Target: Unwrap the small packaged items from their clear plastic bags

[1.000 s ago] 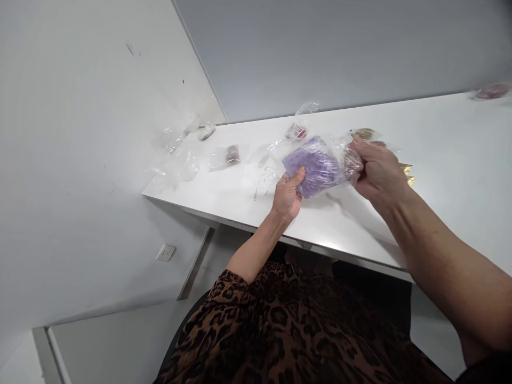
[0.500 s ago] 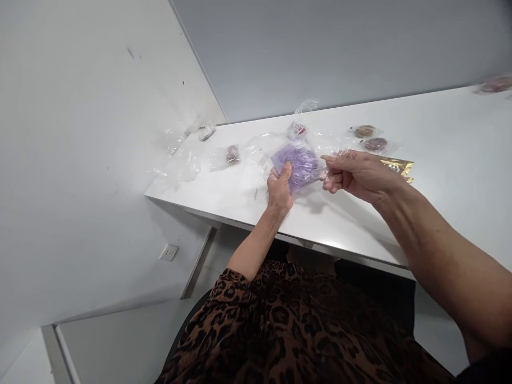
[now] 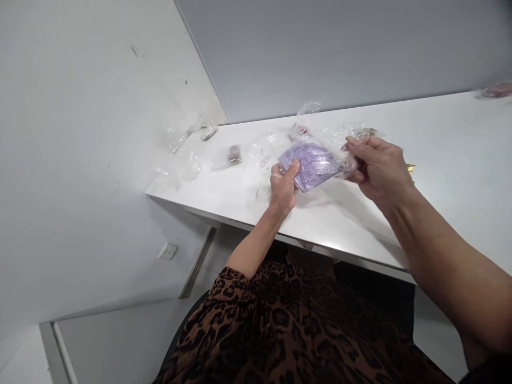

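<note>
My left hand [image 3: 285, 184] grips the left corner of a clear plastic bag with purple shredded filler [image 3: 311, 162] inside, its thumb lying on top. At the other side, my right hand [image 3: 376, 162] pinches the bag's clear end [image 3: 347, 162] between thumb and fingers. The bag is held above the white table [image 3: 240, 200]. Just behind it lies a small clear packet with red print [image 3: 299, 130]. My right hand partly covers a brown round item in clear wrap [image 3: 367, 132] and a gold packet [image 3: 411, 169].
Crumpled clear plastic [image 3: 184, 162] lies at the table's left end, beside the wall. A small wrapped brown piece [image 3: 234, 154] sits left of my hands. At the far right back is a blurred reddish item [image 3: 498, 89]. A grey panel [image 3: 340, 53] rises behind the table.
My right hand has moved right and now covers more of the wrapped items and gold packet. The purple bag has shifted slightly right, its clear end drawn out.
</note>
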`<state>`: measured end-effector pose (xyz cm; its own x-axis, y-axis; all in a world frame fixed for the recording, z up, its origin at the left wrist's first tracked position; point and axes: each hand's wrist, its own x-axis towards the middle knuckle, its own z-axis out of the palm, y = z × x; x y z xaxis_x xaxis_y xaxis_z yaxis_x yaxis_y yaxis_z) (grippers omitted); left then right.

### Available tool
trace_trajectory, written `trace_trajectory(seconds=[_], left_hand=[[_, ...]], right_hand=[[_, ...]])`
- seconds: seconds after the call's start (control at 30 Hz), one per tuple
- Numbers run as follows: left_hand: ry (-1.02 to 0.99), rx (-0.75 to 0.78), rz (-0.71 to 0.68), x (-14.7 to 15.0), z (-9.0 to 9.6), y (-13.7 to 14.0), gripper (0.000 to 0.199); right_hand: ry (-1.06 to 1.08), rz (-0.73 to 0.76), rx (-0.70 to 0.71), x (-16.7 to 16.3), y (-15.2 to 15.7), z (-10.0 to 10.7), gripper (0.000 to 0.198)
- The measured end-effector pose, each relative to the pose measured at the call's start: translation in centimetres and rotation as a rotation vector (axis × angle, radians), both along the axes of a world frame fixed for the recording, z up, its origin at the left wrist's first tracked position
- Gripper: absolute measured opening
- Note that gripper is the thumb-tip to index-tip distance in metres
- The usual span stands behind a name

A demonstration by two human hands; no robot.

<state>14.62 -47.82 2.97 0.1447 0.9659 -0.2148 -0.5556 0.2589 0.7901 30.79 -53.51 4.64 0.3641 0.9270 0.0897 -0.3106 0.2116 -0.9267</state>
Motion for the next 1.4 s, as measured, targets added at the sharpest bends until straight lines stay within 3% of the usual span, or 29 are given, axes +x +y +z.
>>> trace_trajectory(seconds=[0.13, 0.23, 0.33, 0.43, 0.53, 0.67, 0.77, 0.83, 0.9, 1.0, 1.1, 1.3, 1.4], left_hand=[[0.033, 0.154, 0.050, -0.1, -1.0, -0.7, 0.062], [0.122, 0.234, -0.008, -0.3, -2.0, -1.0, 0.043], [0.226, 0.238, -0.134, -1.0, -2.4, -1.2, 0.018], [0.168, 0.254, -0.268, -1.8, -2.0, -1.5, 0.029], [0.096, 0.311, -0.353, -2.4, -1.5, -1.9, 0.046], [0.055, 0.329, -0.370, -2.5, -1.2, -2.0, 0.038], [-0.021, 0.200, -0.277, -2.6, -1.5, -1.3, 0.016], [-0.077, 0.135, -0.186, -2.8, -1.7, -0.6, 0.008], [-0.109, 0.102, -0.130, -3.0, -1.6, -0.1, 0.010], [-0.118, 0.071, -0.073, -3.4, -0.9, -0.1, 0.021], [-0.104, 0.076, -0.065, -3.6, -0.1, -0.4, 0.032], [0.045, 0.099, -0.004, -4.6, 1.2, 1.1, 0.012], [0.122, 0.143, 0.039, -6.0, 2.7, 2.2, 0.015]], right_hand=[[-0.185, -0.123, 0.141, -1.3, -0.7, 0.6, 0.025], [-0.251, -0.112, 0.253, -1.9, -1.0, 0.7, 0.016], [-0.365, -0.035, 0.252, -1.9, -1.2, 0.5, 0.015], [-0.587, -0.003, 0.260, -1.8, -1.0, 0.2, 0.026], [-0.897, 0.030, 0.412, -2.2, -0.6, -0.5, 0.043], [-1.171, 0.132, 0.634, -2.9, -0.5, -1.4, 0.040], [-1.084, 0.036, 0.679, -2.8, -0.8, -1.4, 0.030], [-0.973, -0.167, 0.575, -2.6, -1.0, -1.4, 0.027], [-0.878, -0.254, 0.410, -2.5, -1.0, -1.5, 0.040], [-0.748, -0.012, 0.185, -2.6, -0.5, -2.0, 0.065], [-0.545, 0.234, 0.059, -3.0, -0.1, -2.6, 0.055], [-0.245, 0.243, 0.013, -2.9, 0.5, -2.9, 0.045], [-0.116, 0.221, -0.039, -2.3, 0.9, -3.2, 0.044]])
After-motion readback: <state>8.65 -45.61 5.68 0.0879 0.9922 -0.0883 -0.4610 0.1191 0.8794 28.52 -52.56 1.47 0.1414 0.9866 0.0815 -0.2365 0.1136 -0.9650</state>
